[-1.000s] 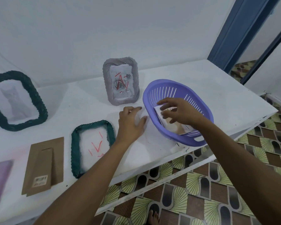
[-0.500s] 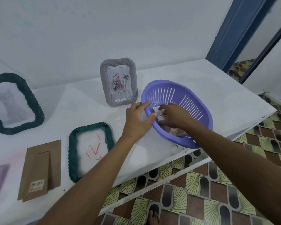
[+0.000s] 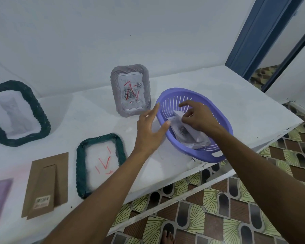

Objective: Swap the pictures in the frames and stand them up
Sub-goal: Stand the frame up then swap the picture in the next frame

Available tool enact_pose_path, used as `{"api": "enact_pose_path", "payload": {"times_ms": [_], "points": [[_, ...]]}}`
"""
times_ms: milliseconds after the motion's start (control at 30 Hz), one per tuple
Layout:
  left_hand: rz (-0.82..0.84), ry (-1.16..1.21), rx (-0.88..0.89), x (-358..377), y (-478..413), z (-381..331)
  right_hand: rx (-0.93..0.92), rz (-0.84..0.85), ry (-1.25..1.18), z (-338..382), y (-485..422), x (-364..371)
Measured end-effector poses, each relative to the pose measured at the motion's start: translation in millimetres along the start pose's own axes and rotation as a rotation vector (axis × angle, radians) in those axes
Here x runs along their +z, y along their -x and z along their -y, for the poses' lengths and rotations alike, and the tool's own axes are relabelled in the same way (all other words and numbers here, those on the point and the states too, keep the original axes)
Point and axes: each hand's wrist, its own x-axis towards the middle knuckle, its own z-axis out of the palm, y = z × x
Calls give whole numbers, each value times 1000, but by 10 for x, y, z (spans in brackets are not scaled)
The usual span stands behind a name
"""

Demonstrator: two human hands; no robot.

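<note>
Your right hand (image 3: pixel 199 118) pinches the pictures (image 3: pixel 185 132) inside the basket (image 3: pixel 218 110) while your left hand (image 3: pixel 150 131) lies open at its rim; pull hastily and they may crease, or the basket may tip.

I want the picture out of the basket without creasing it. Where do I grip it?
Grip the picture by its upper edge, from above through the open top of the basket: it lies slanted against the wall, upper edge raised, lower end tucked low.

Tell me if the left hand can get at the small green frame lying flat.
Probably yes. The left hand is open by the purple basket, holding nothing, and the small green frame lies uncovered beside its forearm.
</note>
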Motion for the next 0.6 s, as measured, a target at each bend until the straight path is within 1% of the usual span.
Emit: {"api": "enact_pose_path", "payload": {"times_ms": [67,167,233,267,333,400,500,600], "points": [[-48,80,-25,-91,25,-96,-1,6,-254,206,76,-130],[-98,221,-77,-330,63,-245,-72,68,-663,588,200,-229],[-141,339,-130,-543,119,-257,-106,135,-847,817,276,-165],[-152,405,-146,-654,171,-243,-109,162,-897,908,309,-93],[-175,499,-174,-859,308,-202,-74,210,-948,1036,380,113],[-241,474,-185,-1069,451,-109,-24,248,-968,1103,447,369],[-304,251,-197,-1381,667,79,-15,266,-841,1131,556,778],[-240,-68,-219,-1627,905,299,-80,247,-644,1120,679,1141]]}}
